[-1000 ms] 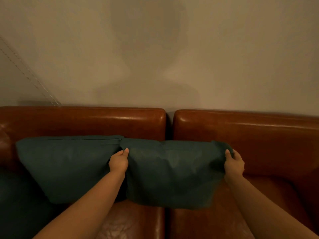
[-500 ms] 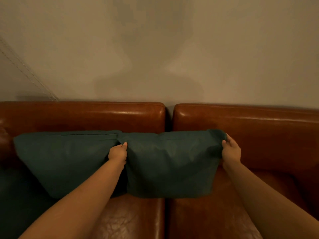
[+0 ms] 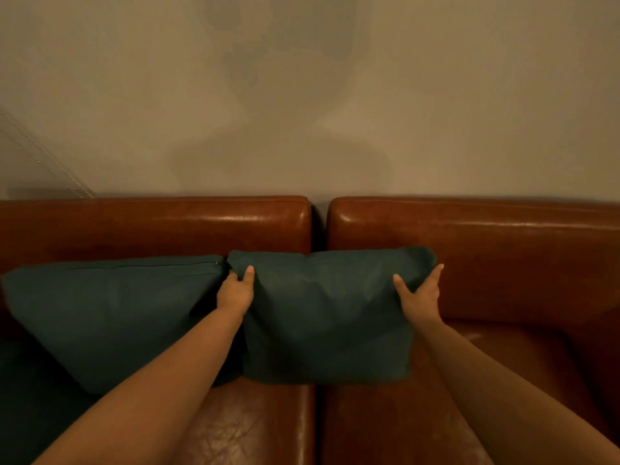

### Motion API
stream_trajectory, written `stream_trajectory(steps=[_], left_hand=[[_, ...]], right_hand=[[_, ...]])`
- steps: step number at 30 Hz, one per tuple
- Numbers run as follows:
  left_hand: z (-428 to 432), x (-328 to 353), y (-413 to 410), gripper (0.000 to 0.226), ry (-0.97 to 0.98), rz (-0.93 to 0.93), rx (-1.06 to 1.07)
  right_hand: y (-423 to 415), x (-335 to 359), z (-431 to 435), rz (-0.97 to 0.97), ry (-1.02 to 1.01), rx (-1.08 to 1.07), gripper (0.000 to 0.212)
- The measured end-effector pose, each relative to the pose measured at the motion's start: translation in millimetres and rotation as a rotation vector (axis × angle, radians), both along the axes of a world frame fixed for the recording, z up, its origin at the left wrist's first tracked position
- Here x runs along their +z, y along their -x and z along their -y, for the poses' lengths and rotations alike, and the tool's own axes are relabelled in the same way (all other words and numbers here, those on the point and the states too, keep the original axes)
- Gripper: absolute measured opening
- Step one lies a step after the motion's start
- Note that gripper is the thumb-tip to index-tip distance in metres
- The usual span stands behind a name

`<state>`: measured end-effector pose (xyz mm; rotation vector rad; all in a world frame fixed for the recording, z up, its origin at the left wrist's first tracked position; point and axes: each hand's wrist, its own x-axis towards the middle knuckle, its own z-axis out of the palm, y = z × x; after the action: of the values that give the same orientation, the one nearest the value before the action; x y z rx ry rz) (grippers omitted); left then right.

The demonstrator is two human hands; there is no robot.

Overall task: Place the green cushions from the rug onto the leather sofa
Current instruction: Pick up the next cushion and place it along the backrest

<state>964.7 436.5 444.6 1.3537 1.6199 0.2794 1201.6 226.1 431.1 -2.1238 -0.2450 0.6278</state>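
A: Where's the right green cushion (image 3: 327,317)?
B: Upright on the leather sofa (image 3: 486,250), touching the left green cushion (image 3: 110,313).
A: Hands?
B: Arms outstretched; left hand (image 3: 235,292) pinches its upper corner, right hand (image 3: 419,295) spread open against its side.

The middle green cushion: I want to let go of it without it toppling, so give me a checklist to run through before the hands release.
1. Middle green cushion leans on the backrest: ok, its top edge lies against the leather.
2. Its bottom edge rests on the seat: ok, though it straddles the gap between the two seat pads.
3. Left hand grip: not ok for release yet, thumb and fingers pinch the upper left corner.
4. Right hand: ok, open, spread against the right edge.
5. Fit beside the left green cushion: ok, the two touch at the corner.
6. More cushions on the rug: cannot tell, rug out of view.
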Motion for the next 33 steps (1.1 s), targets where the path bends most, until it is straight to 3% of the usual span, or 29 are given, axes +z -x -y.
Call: stream_trajectory(steps=[3,8,11,15,20,33], left_hand=[[21,-3,-6,0.11,0.06,0.08,-0.087],[34,-7,3,0.133,0.167,0.09,-0.199],[42,0,18,0.113,0.342,0.174,-0.165],[57,11,39,0.082,0.216,0.135,-0.244],[76,38,54,0.088,-0.051,0.012,-0.406],[175,90,86,0.073,-0.366,0.015,-0.592]], right_hand=[[15,-4,0,-0.017,0.013,0.028,0.107],[22,-7,3,-0.076,0.096,0.127,0.11],[21,0,16,-0.093,0.096,0.191,0.108],[29,7,34,-0.082,0.102,0.243,0.105],[42,27,45,-0.013,0.093,0.329,0.096],[83,81,90,0.091,0.169,0.641,0.061]])
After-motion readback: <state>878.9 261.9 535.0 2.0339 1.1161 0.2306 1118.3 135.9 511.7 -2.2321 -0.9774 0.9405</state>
